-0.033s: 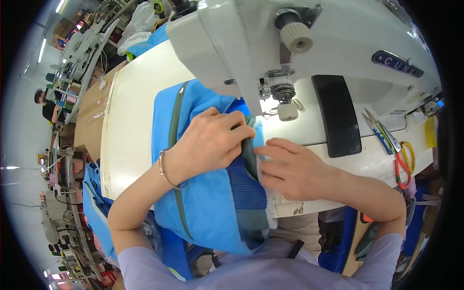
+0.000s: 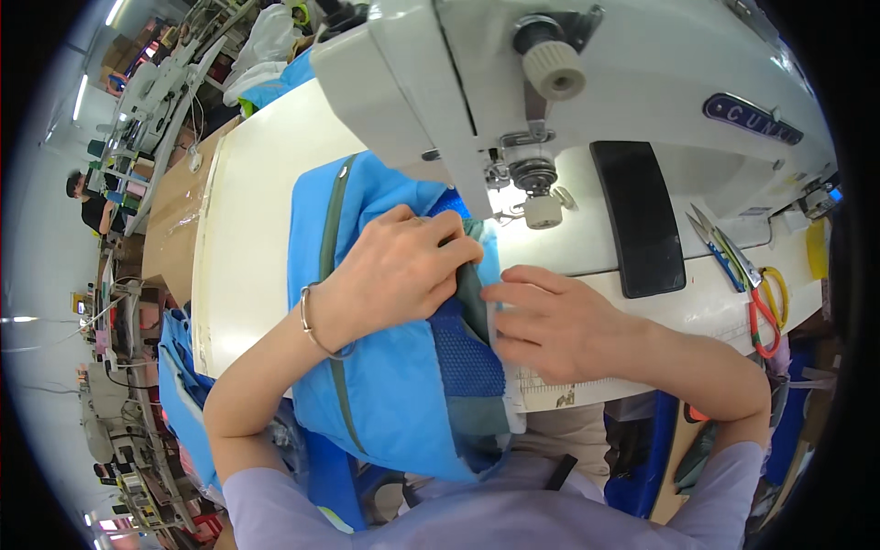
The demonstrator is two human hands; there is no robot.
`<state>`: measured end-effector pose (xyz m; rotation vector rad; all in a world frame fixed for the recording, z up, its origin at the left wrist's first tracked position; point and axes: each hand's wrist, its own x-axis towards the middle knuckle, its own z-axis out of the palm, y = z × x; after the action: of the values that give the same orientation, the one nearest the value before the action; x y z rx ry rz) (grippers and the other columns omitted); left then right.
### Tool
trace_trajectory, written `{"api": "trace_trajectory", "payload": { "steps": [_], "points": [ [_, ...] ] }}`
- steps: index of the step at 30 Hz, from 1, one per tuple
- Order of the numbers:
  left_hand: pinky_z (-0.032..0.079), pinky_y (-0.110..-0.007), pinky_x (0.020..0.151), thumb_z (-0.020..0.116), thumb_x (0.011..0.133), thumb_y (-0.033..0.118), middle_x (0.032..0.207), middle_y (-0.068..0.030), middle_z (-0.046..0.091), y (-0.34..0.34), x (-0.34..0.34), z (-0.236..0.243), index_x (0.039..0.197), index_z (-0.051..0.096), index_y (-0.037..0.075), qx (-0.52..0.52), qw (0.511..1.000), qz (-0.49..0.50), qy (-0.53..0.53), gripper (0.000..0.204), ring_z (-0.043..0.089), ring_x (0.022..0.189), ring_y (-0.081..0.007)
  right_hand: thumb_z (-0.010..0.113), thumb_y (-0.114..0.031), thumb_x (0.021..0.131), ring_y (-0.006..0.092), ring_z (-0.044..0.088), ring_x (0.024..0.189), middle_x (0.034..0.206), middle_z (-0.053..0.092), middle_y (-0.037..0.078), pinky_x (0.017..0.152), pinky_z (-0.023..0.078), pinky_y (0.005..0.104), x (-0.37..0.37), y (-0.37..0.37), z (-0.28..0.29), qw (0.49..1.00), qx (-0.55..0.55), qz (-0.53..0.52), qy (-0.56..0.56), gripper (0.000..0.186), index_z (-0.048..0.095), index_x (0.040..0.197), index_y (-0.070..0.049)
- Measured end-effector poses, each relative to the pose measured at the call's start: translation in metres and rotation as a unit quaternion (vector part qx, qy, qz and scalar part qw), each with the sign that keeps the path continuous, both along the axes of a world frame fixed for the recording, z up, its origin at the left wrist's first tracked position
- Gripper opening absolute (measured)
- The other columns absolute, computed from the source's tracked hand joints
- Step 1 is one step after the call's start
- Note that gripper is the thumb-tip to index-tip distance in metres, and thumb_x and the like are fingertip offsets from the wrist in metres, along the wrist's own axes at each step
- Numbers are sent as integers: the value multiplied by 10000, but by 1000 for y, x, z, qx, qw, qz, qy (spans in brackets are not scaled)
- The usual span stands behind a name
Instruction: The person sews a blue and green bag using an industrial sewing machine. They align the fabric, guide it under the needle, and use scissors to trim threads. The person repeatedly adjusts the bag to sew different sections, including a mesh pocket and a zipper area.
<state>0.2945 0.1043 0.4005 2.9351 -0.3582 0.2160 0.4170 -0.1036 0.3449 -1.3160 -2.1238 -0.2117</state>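
A light blue fabric bag piece [image 2: 385, 408] with a dark green zipper strip, blue mesh [image 2: 468, 357] and grey-green trim [image 2: 474, 302] lies over the table's front edge, partly hanging toward my lap. My left hand [image 2: 403, 266] rests on it, thumb and fingers closed on the gathered trim beside the mesh. Just right of it, my right hand [image 2: 559, 325] has its fingers apart, the tips against the fabric's right edge; some fingertips are partly hidden. Beyond both hands stands the white sewing machine [image 2: 394, 82], its presser area [image 2: 539, 188] apart from them.
A black phone-like slab [image 2: 639, 220] lies on the white table [image 2: 261, 202] right of the needle area. Farther right are scissors with red and yellow handles [image 2: 763, 307] and a blue-handled tool [image 2: 724, 261]. A cardboard sheet [image 2: 174, 229] adjoins the left edge; a person [image 2: 92, 202] is in the far left background.
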Motion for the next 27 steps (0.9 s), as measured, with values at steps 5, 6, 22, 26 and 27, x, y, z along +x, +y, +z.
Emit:
{"api": "trace_trajectory", "payload": {
  "steps": [5, 6, 22, 26, 27],
  "points": [
    [495, -341, 597, 743, 791, 97, 817, -39, 639, -6, -4, -6, 929, 680, 96, -94, 993, 75, -17, 152, 634, 660, -234, 689, -63, 701, 277, 612, 1039, 1031, 647, 96, 911, 528, 421, 15, 2, -5, 986, 43, -150, 50, 289, 681, 983, -2],
    [493, -342, 596, 756, 795, 121, 798, -41, 633, -8, -6, -6, 908, 672, 93, -124, 985, 119, -9, 143, 633, 651, -233, 691, -62, 704, 269, 609, 1039, 1050, 646, 96, 910, 523, 412, 17, 5, -3, 979, 29, -194, 53, 333, 679, 1028, 10],
    [483, -359, 734, 678, 884, 97, 955, -89, 686, -15, -6, -8, 867, 630, 28, -159, 978, 132, -36, 86, 626, 805, -249, 705, -121, 776, 242, 575, 1029, 1111, 644, 106, 877, 490, 353, 3, 21, -6, 973, 34, -230, -1, 381, 683, 1114, 54],
    [490, -360, 757, 673, 879, 74, 1039, -94, 707, -15, -4, -13, 866, 619, 21, -144, 981, 119, -58, 77, 624, 837, -259, 689, -115, 752, 261, 570, 1040, 1069, 632, 123, 878, 491, 358, -1, 23, -11, 978, 27, -206, -29, 372, 678, 1074, 69],
    [491, -361, 760, 675, 878, 75, 1049, -93, 714, -15, -4, -13, 867, 619, 21, -144, 981, 122, -55, 78, 625, 841, -261, 684, -112, 747, 264, 569, 1041, 1063, 630, 127, 881, 490, 360, 0, 25, -11, 979, 38, -200, -22, 363, 678, 1059, 73]
  ]
}}
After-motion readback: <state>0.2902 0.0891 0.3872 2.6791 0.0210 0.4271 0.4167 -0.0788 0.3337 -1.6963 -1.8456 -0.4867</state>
